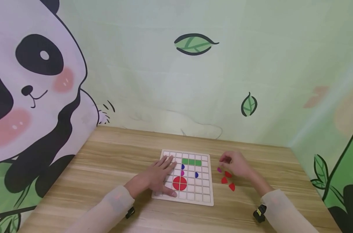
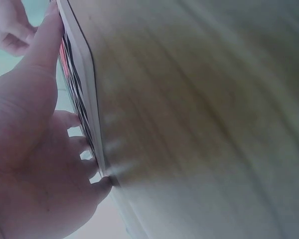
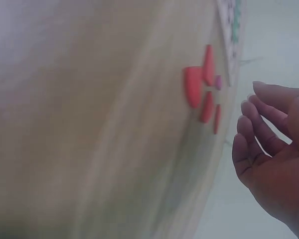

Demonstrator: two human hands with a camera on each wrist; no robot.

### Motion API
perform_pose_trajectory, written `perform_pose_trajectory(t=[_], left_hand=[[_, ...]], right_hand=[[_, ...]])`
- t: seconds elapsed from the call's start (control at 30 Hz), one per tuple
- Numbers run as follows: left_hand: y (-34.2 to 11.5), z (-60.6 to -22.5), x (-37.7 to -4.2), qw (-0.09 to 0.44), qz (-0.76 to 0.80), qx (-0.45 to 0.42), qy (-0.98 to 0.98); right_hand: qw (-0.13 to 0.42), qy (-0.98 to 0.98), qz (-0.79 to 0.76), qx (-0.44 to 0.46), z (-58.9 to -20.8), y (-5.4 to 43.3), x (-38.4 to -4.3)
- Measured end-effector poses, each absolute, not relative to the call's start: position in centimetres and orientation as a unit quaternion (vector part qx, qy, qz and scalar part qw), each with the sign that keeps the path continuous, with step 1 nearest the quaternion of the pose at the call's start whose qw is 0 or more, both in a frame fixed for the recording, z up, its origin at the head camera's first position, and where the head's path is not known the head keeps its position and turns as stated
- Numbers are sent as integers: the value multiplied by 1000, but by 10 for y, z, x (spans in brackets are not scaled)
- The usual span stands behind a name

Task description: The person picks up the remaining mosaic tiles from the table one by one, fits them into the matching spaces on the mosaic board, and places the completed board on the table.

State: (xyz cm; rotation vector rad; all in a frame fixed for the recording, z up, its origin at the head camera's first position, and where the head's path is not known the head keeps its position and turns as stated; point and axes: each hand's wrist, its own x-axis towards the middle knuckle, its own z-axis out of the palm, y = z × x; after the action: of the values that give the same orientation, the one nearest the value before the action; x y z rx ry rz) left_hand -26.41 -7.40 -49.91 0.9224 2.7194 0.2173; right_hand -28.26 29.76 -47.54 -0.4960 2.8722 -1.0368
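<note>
A white square grid board (image 1: 198, 191) lies on the wooden table. My left hand (image 1: 157, 178) rests on its left part, fingers spread; the left wrist view shows the fingertips along the board's edge. On the board, red quarter-round pieces (image 1: 176, 180) make a circle, with a green row (image 1: 191, 162) near the top. Small blue half-rounds (image 1: 196, 175) and a magenta half-round (image 1: 182, 173) sit between them. Right of the board, my right hand (image 1: 236, 163) hovers over loose red pieces (image 1: 232, 186) and a magenta piece (image 1: 219, 169). Its fingers (image 3: 261, 127) are loosely bent, with nothing visible between them.
The wooden table (image 1: 112, 155) reaches back to a pale green cloth wall (image 1: 141, 64) printed with leaves and a large panda (image 1: 42, 106). A black wrist device (image 1: 259, 213) sits at the right sleeve.
</note>
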Motion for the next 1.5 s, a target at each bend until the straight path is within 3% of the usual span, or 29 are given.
perform_pose_trajectory(t=[0.53, 1.5], left_hand=[[-75, -500, -264, 122, 71, 322, 936], [-75, -496, -261, 124, 82, 324, 934]], right_hand=[[24, 937, -308, -165, -500, 299, -275], [38, 918, -362, -155, -505, 300, -272]])
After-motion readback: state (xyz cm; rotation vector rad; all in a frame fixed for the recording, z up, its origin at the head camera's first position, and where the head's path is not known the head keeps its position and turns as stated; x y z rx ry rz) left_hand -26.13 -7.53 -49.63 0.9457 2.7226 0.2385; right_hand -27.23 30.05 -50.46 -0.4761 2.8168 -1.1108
